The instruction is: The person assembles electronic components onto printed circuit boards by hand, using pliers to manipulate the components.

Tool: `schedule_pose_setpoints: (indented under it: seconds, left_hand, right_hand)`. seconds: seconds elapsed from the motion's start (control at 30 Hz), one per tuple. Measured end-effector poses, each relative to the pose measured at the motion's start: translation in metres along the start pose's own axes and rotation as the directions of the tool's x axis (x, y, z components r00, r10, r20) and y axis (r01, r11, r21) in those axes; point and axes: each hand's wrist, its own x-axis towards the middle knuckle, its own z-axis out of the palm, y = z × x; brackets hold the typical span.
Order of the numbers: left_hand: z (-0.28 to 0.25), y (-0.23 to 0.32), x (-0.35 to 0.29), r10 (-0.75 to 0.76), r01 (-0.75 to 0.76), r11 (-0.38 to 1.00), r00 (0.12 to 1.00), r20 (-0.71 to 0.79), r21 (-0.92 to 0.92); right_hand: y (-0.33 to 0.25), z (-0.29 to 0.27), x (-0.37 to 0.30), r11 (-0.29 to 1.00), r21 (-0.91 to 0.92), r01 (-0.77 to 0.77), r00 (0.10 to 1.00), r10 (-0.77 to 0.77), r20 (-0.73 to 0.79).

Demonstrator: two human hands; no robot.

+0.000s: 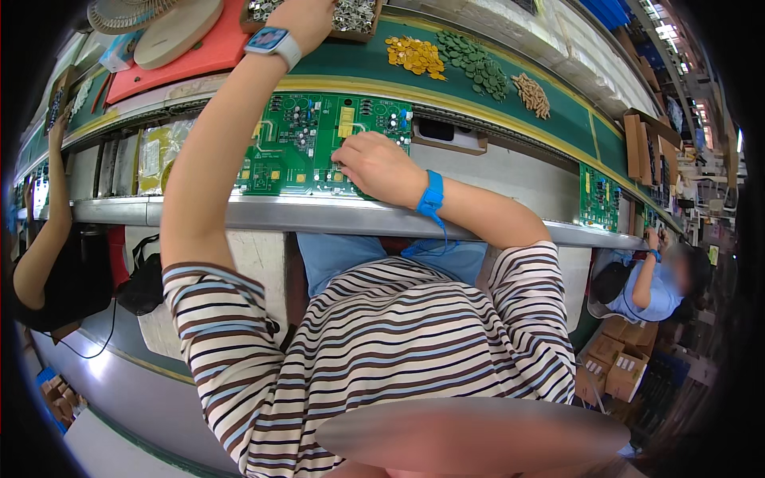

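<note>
My left hand (304, 22), with a watch on its wrist, reaches to a cardboard box (368, 33) of small silvery metal parts (351, 14). The picture's upper edge cuts off its fingertips, so its grip is hidden. Lower down, my right hand (378, 166) rests over a green circuit board (307, 151) fitted with small components. Its fingers are curled and pinched close to the board's surface; whatever they hold is too small to make out. A blue wrist strap (431, 192) with a coiled cord circles my right wrist.
Yellow discs (414, 57), green discs (472, 64) and tan pieces (531, 95) lie in piles on the green bench. A red mat (191, 64) is at the left. Another board (598, 197) sits further right on the rail. Co-workers sit on both sides.
</note>
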Motion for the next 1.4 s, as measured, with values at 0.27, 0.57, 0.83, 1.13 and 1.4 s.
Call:
schedule_pose_setpoints:
  seconds: [0.27, 0.57, 0.83, 1.13, 1.4]
  left_hand:
    - [-0.063, -0.017, -0.133, 0.129, -0.094, 0.98, 0.971, 0.203, -0.173]
    - [-0.072, -0.037, -0.195, 0.21, -0.166, 0.974, 0.911, 0.354, -0.151]
    - [-0.068, -0.047, -0.194, 0.167, -0.156, 0.986, 0.907, 0.387, -0.059]
    - [-0.065, -0.04, -0.189, 0.24, -0.265, 0.964, 0.884, 0.401, 0.007]
    - [-0.07, 0.017, -0.148, 0.261, -0.214, 0.958, 0.929, 0.264, -0.192]
  right_hand:
    - [0.001, -0.001, -0.006, 0.998, -0.059, -0.012, 1.0, 0.014, 0.027]
    - [0.119, -0.086, -0.028, 0.744, -0.47, -0.474, 0.876, 0.347, -0.334]
    - [0.174, -0.098, -0.083, 0.543, -0.592, -0.596, 0.803, 0.417, -0.426]
    - [0.175, -0.109, -0.079, 0.674, -0.428, -0.602, 0.785, 0.402, -0.471]
    - [0.156, -0.111, -0.068, 0.776, 0.141, -0.615, 0.653, 0.601, -0.461]
